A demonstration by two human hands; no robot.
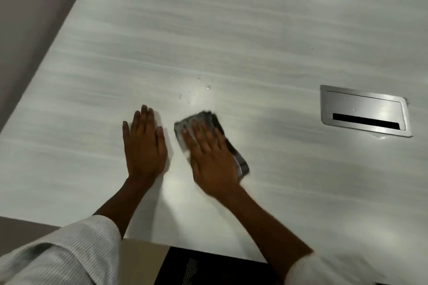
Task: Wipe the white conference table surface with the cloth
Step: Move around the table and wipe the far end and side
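Right now your white table (231,30) shows water droplets (199,90) beside a metal cable hatch (363,111), left hand (143,143) flat and empty, right hand (210,157) pressing the dark cloth (208,120) flat.

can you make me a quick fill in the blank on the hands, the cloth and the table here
1. The right hand presses flat on the dark ____.
2. The left hand rests ____ on the white table, holding nothing.
3. Small water ____ sit just beyond the cloth.
4. The metal cable box is set into the table on the person's ____ side.

Missing words: cloth; flat; droplets; right
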